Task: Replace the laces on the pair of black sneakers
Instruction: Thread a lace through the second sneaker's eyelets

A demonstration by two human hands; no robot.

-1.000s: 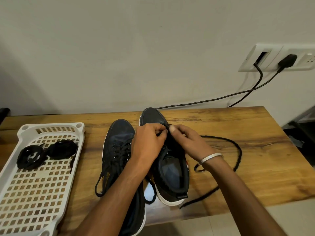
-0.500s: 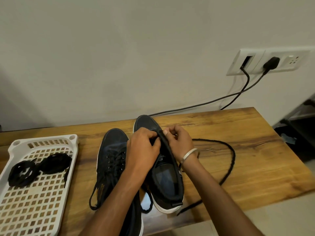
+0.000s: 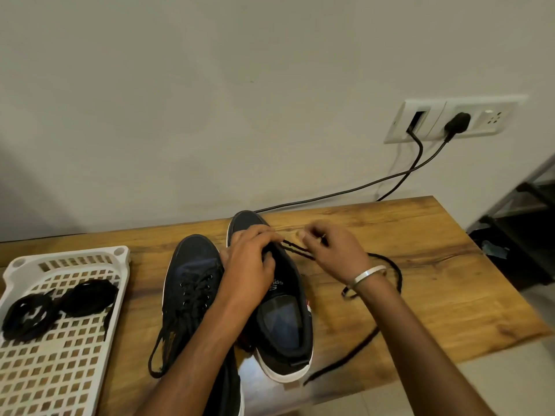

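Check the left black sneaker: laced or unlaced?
Laced. The left black canvas sneaker has black lace crossing its eyelets, loose ends trailing on the wooden table.

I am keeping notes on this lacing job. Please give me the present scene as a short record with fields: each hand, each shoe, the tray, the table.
left hand: grips the right shoe near its toe
right hand: pinches the lace, drawn out sideways from the shoe
right shoe: on the table, eyelets mostly unlaced
left shoe: beside it, laced, ends untied
tray: white, at the left, holds two coiled black laces
table: wooden; the rest of the lace trails over it
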